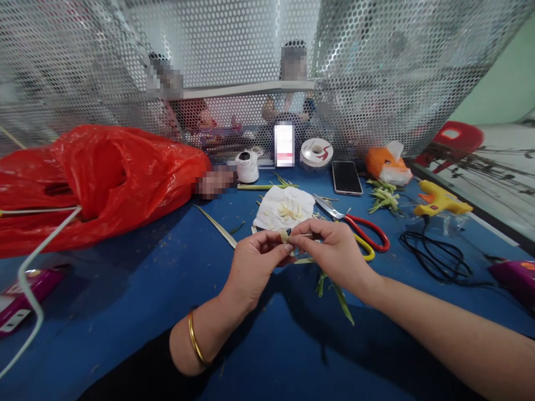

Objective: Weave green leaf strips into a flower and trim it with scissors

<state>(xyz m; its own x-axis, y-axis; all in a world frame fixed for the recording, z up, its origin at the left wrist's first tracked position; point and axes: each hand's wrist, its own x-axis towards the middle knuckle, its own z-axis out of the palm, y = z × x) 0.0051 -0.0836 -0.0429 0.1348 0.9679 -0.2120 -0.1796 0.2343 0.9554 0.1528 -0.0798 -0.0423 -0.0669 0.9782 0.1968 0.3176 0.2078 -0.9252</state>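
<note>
My left hand (261,262), a gold bangle on its wrist, is closed in a pinch on a small pale yellow-green leaf piece (285,236) over the blue table (167,312). My right hand (334,250) meets it from the right, thumb and forefinger pressed together at the same piece; a thin pale stick-like strip shows by its fingers. Just beyond the fingertips lies a white cloth or tissue (267,207) with several pale yellow slivers (290,211) on it. Scissors (368,231) with red and yellow handles rest behind my right hand. Green leaf strips (343,303) show below it.
On the left is a red plastic bag (125,172) and a purple power strip (33,301). At the back stand a white thread spool (248,167), a lit phone (285,145) and a tape roll (316,153). A dark phone (346,178), tissue pack (387,165) and yellow glue gun (443,199) lie right.
</note>
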